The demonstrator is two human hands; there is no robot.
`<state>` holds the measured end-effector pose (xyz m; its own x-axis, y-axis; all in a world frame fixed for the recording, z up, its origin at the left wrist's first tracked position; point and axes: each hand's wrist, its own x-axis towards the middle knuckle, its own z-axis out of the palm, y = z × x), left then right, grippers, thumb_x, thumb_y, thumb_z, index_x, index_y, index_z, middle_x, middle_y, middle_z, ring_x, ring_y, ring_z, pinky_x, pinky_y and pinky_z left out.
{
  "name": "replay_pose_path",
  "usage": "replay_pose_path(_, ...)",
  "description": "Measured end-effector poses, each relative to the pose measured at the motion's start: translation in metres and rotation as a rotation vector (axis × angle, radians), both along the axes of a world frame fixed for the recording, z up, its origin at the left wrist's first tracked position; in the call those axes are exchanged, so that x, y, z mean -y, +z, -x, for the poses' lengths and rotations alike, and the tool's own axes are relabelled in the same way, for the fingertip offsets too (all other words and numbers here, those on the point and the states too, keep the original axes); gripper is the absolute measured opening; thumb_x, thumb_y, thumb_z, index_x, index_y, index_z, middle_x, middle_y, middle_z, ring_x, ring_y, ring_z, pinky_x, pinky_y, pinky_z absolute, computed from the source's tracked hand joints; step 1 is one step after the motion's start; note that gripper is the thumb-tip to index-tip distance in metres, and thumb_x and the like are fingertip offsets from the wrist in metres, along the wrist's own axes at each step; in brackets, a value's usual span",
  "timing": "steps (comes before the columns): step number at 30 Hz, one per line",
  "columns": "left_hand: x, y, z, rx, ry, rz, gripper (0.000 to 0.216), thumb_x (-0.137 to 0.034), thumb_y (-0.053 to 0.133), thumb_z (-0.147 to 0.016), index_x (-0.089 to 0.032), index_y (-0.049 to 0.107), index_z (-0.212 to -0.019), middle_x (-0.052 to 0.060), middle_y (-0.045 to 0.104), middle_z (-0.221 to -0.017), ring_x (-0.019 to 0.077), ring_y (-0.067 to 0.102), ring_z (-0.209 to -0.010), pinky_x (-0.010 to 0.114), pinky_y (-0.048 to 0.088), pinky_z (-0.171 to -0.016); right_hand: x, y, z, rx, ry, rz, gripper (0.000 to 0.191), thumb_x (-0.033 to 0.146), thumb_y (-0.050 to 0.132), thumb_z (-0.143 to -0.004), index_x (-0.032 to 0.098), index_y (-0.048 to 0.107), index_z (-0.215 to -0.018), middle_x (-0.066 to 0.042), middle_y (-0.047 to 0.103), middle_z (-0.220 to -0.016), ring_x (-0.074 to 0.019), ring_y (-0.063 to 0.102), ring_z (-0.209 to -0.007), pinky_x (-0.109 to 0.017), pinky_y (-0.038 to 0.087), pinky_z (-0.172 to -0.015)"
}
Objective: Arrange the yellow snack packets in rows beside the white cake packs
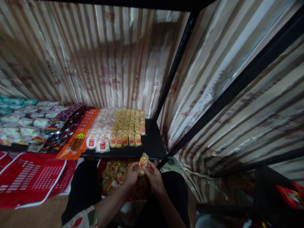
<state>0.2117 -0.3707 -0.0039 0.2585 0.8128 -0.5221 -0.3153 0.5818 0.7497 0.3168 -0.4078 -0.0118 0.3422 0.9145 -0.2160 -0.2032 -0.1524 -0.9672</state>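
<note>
Between my two hands is one small yellow wrapped snack pack (pixel 143 161) with a red and white label, held upright above the basket. My left hand (pixel 133 173) pinches its left side and my right hand (pixel 152 174) grips its right side. Below them, a red basket (pixel 99 169) between my knees holds many loose packs (pixel 114 172) of the same yellow kind, partly hidden by my forearms. Just beyond my hands, rows of matching yellow packs (pixel 125 139) stand on the black shelf (pixel 154 139). The right-hand row is shorter at the front.
Left of the yellow rows lie white round packs (pixel 102 144), an orange snack bag (pixel 77 142), dark shiny packets (pixel 64 126) and white-and-teal packs (pixel 17 120). A red basket (pixel 30 180) leans at the left. Black metal posts (pixel 177 66) and striped curtains (pixel 114 57) enclose the shelf.
</note>
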Motion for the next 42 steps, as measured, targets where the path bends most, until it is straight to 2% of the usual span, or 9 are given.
replay_pose_path(3, -0.006, 0.01, -0.014, 0.014, 0.017, -0.07, 0.041, -0.034, 0.08, -0.05, -0.014, 0.06, -0.08, 0.005, 0.067, -0.077, 0.0171, 0.062, -0.073, 0.026, 0.047, -0.065, -0.005, 0.002, -0.006, 0.122, -0.039, -0.002, 0.043, 0.044, 0.066, -0.068, 0.018, 0.057, -0.101, -0.009, 0.069, -0.096, -0.0234, 0.066, -0.087, -0.036, 0.054, -0.077)
replay_pose_path(6, -0.013, 0.024, -0.026, 0.001, -0.01, -0.145, 0.032, -0.03, 0.074, -0.06, -0.014, 0.061, -0.084, 0.008, 0.067, -0.086, 0.019, 0.062, -0.082, 0.028, 0.048, -0.074, -0.015, 0.004, -0.019, 0.193, -0.068, -0.02, 0.043, 0.044, 0.06, -0.072, 0.018, 0.055, -0.106, -0.01, 0.068, -0.1, -0.0226, 0.066, -0.088, -0.036, 0.053, -0.079)
replay_pose_path(11, -0.024, 0.042, -0.04, -0.316, 0.073, -0.248, 0.029, -0.015, 0.065, -0.065, -0.017, 0.063, -0.093, 0.01, 0.06, -0.111, 0.0209, 0.057, -0.101, 0.027, 0.039, -0.094, -0.049, 0.001, -0.047, 0.324, -0.167, -0.045, 0.054, 0.045, 0.056, -0.074, 0.014, 0.051, -0.117, -0.012, 0.066, -0.106, -0.0227, 0.064, -0.092, -0.038, 0.05, -0.086)
replay_pose_path(13, -0.028, 0.043, -0.046, -0.352, 0.031, -0.299, 0.03, -0.014, 0.06, -0.069, -0.017, 0.063, -0.098, 0.01, 0.058, -0.115, 0.0211, 0.055, -0.105, 0.026, 0.038, -0.096, -0.066, -0.001, -0.056, 0.384, -0.193, -0.065, 0.056, 0.045, 0.055, -0.074, 0.013, 0.051, -0.121, -0.012, 0.066, -0.107, -0.0225, 0.064, -0.094, -0.037, 0.05, -0.086)
replay_pose_path(17, -0.04, 0.039, -0.063, -0.279, -0.031, -0.309, 0.038, -0.018, 0.052, -0.077, -0.015, 0.056, -0.115, 0.01, 0.051, -0.129, 0.0208, 0.05, -0.115, 0.025, 0.036, -0.099, -0.099, 0.0, -0.065, 0.469, -0.181, -0.099, 0.054, 0.043, 0.052, -0.076, 0.015, 0.052, -0.122, -0.011, 0.066, -0.106, -0.0213, 0.063, -0.092, -0.036, 0.05, -0.084)
replay_pose_path(22, -0.061, 0.041, -0.083, -0.197, -0.02, -0.297, 0.05, -0.024, 0.052, -0.08, -0.014, 0.046, -0.128, 0.009, 0.039, -0.141, 0.019, 0.035, -0.131, 0.024, 0.024, -0.109, -0.132, 0.005, -0.071, 0.513, -0.12, -0.104, 0.054, 0.043, 0.052, -0.075, 0.015, 0.053, -0.121, -0.01, 0.061, -0.11, -0.0198, 0.063, -0.092, -0.033, 0.051, -0.082)
replay_pose_path(28, -0.08, 0.035, -0.099, -0.23, -0.017, -0.322, 0.059, -0.017, 0.046, -0.081, -0.002, 0.032, -0.136, 0.016, 0.027, -0.147, 0.0196, 0.022, -0.137, 0.028, 0.014, -0.114, -0.156, 0.002, -0.074, 0.536, -0.04, -0.147, 0.049, 0.036, 0.053, -0.072, 0.015, 0.058, -0.116, -0.012, 0.055, -0.119, -0.0222, 0.058, -0.102, -0.034, 0.049, -0.088)
replay_pose_path(36, -0.095, 0.02, -0.107, -0.167, 0.081, -0.327, 0.06, -0.018, 0.056, -0.074, -0.006, 0.041, -0.131, 0.017, 0.025, -0.148, 0.0225, 0.017, -0.139, 0.03, 0.011, -0.115, -0.167, -0.019, -0.076, 0.44, -0.025, -0.114, 0.048, 0.031, 0.053, -0.072, 0.025, 0.056, -0.12, -0.008, 0.06, -0.116, -0.0235, 0.06, -0.101, -0.036, 0.05, -0.084)
replay_pose_path(42, -0.105, 0.002, -0.118, -0.294, 0.073, -0.338, 0.057, -0.02, 0.053, -0.077, -0.009, 0.042, -0.132, 0.015, 0.032, -0.145, 0.0242, 0.021, -0.138, 0.033, 0.013, -0.115, -0.171, -0.026, -0.075, 0.415, -0.032, -0.097, 0.046, 0.029, 0.054, -0.072, 0.023, 0.058, -0.117, -0.009, 0.062, -0.113, -0.0258, 0.057, -0.106, -0.038, 0.049, -0.088)
